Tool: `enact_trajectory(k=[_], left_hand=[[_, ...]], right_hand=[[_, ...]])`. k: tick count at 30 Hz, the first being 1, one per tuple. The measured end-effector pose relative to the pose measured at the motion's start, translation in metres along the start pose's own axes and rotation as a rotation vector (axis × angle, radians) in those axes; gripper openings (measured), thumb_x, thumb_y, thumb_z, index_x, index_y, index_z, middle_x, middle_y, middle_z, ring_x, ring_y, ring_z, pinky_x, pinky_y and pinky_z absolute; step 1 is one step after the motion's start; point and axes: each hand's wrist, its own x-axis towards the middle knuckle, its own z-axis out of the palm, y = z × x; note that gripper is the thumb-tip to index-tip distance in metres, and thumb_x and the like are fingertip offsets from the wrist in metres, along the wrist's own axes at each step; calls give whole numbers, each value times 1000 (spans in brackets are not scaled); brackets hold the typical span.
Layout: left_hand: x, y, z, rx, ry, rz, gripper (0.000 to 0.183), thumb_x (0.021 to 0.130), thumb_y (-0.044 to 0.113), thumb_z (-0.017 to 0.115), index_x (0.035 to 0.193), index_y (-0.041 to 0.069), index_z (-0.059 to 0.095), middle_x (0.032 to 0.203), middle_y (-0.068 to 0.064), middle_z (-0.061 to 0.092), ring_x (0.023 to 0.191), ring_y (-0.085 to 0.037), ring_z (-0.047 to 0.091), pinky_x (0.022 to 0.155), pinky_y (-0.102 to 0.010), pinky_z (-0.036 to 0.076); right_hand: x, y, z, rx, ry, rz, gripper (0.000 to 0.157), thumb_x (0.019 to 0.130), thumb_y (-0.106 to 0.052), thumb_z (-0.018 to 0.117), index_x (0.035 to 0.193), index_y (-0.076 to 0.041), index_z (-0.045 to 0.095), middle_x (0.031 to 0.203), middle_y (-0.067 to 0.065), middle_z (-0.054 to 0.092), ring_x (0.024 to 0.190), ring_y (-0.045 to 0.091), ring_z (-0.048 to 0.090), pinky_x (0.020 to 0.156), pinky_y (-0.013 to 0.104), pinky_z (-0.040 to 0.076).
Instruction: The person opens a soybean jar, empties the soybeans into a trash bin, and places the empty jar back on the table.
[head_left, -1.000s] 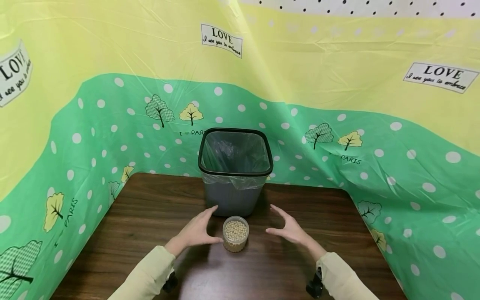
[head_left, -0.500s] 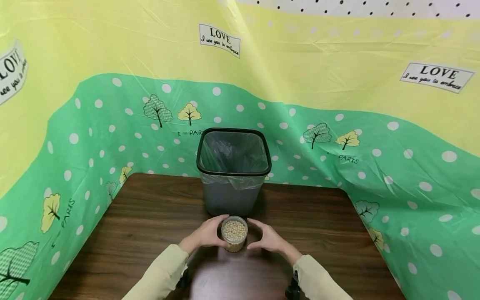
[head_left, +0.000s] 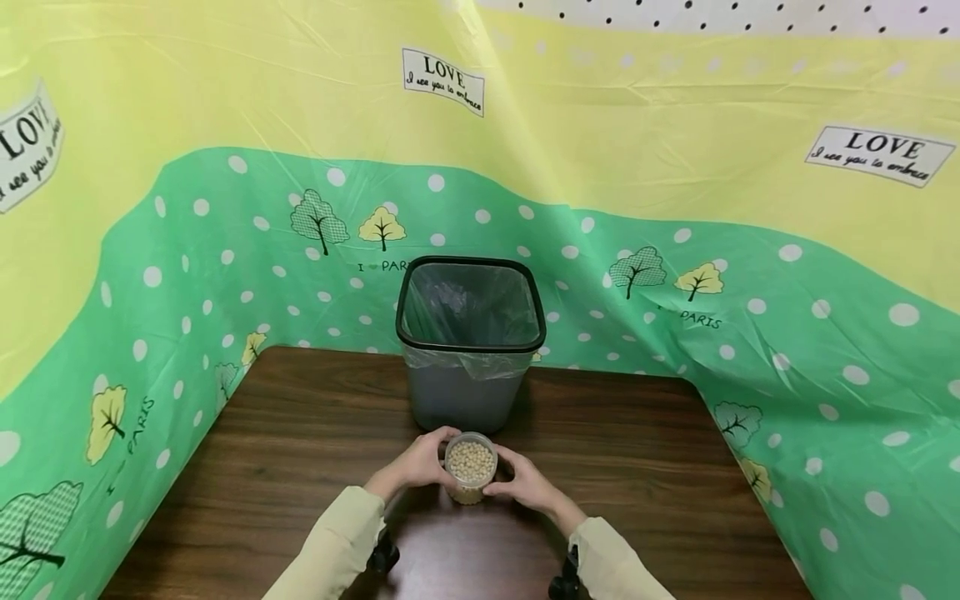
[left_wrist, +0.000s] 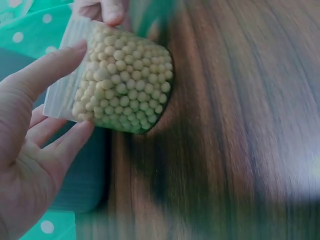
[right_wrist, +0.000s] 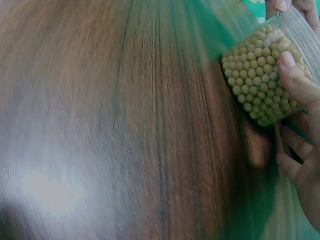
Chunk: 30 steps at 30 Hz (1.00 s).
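A clear plastic jar (head_left: 470,463) full of pale, round soybeans stands upright on the table in the head view. My left hand (head_left: 417,463) holds it from the left, thumb in front and fingers behind. From the other side my right hand (head_left: 527,482) grips it the same way. The left wrist view has the jar (left_wrist: 122,80) with a left thumb against its wall and fingertips at the lower side. In the right wrist view the right thumb presses on the jar (right_wrist: 255,82) while the other fingers curve behind it.
Right behind the jar is a grey trash bin (head_left: 465,396) with a black rim and a clear liner. Brown wood table (head_left: 615,467) spreads to both sides. A green and yellow printed cloth (head_left: 645,158) encloses the table at the back and sides.
Both hands have come inward, from standing apart on either side of the jar to gripping it. The right hand has travelled farther, leftward. The jar and bin have stayed in place.
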Motion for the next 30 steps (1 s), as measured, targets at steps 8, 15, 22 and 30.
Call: enact_trajectory(k=[8, 15, 22, 30], left_hand=[[-7, 0, 0, -143, 32, -20, 74, 60, 3, 83, 123, -4, 45, 120, -18, 50, 107, -31, 52, 80, -32, 50], [-14, 10, -9, -324, 58, 65, 72, 63, -3, 79, 124, -10, 42, 122, -26, 46, 108, -38, 50, 81, -35, 50], [-19, 39, -28, -399, 50, 129, 75, 64, -6, 78, 127, -9, 39, 126, -26, 44, 110, -37, 49, 80, -32, 51], [-21, 71, -46, -422, 58, 192, 78, 63, -5, 79, 129, -5, 39, 128, -22, 44, 111, -34, 49, 79, -34, 51]], right_hand=[[0, -8, 7, 4, 27, -63, 72, 76, -5, 70, 136, 7, 33, 137, 24, 37, 126, 40, 33, 100, 44, 34], [3, -33, 0, -31, 72, -68, 71, 77, -15, 71, 138, -5, 37, 137, 15, 42, 125, 30, 37, 99, 51, 31], [3, -100, -13, -105, 126, -201, 66, 76, -4, 72, 133, 6, 40, 128, 22, 47, 116, 27, 45, 94, 37, 41], [9, -148, -29, -164, 169, -263, 69, 69, 0, 76, 129, 6, 44, 122, 21, 49, 108, 27, 48, 88, 32, 42]])
